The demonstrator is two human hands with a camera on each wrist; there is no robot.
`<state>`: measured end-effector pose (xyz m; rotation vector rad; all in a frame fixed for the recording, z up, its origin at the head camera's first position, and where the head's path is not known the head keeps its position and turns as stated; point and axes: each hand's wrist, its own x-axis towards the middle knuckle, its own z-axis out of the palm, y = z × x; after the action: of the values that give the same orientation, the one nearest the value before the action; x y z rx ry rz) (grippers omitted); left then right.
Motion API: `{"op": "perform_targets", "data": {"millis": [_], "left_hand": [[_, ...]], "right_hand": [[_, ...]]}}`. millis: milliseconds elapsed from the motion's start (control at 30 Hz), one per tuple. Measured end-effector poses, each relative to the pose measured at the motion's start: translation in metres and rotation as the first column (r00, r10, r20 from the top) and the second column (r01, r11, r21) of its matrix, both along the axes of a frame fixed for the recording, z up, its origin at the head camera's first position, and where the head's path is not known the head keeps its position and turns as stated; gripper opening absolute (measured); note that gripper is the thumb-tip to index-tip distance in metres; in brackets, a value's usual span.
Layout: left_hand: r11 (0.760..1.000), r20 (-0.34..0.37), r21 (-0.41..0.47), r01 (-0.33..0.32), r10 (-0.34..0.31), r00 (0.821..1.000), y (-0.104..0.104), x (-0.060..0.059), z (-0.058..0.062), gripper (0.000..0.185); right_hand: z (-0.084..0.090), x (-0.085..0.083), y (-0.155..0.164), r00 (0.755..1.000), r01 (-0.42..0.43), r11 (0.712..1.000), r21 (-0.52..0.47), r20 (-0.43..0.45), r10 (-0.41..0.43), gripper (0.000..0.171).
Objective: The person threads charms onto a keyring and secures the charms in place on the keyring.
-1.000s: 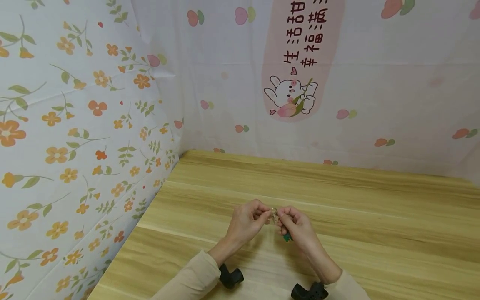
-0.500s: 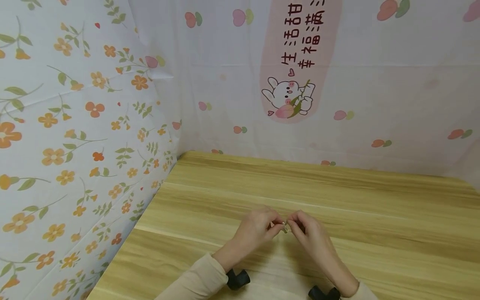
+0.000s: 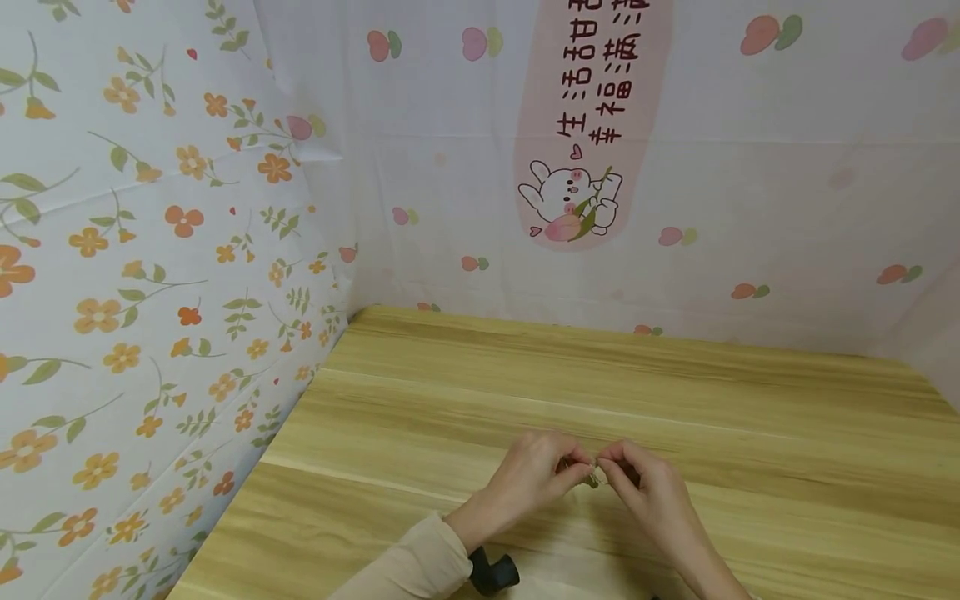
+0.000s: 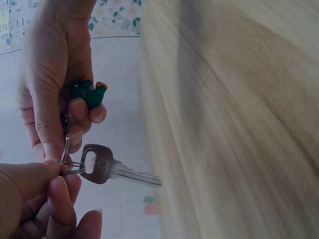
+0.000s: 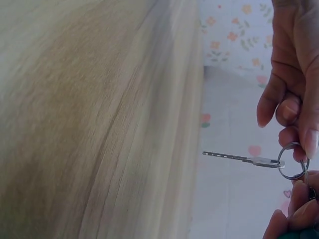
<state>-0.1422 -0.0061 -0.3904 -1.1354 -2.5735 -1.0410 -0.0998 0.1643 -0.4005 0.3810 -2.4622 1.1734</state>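
Key point(image 4: 107, 169) unmarked; backdrop point(image 3: 592, 100) reads "生活甜 幸福满".

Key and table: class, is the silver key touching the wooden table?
Apart. In the left wrist view the key hangs from the ring pinched by both hands, blade in mid-air short of the table.
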Motion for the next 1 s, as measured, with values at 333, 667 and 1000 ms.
{"op": "perform_targets", "data": {"millis": [333,667,1000], "left_hand": [[0.994,0.021,0.066,0.09,-0.092,0.996,0.003,0.001,-0.004,0.007],[0.995,0.014,0.03,0.09,-0.091,0.996,0.008,0.006,-0.003,0.008],[0.994,0.033,0.048,0.093,-0.095,0.995,0.013,0.007,-0.005,0.009]], "right_hand": [[-0.003,0.004,0.012,0.996,0.039,0.994,-0.099,0.085,-0.031,0.009],[-0.001,0.014,0.011,0.998,0.028,1.0,0.005,-0.062,-0.028,0.02],[-0.004,0.019,0.015,0.997,0.076,0.997,-0.028,-0.021,-0.077,0.015]]}}
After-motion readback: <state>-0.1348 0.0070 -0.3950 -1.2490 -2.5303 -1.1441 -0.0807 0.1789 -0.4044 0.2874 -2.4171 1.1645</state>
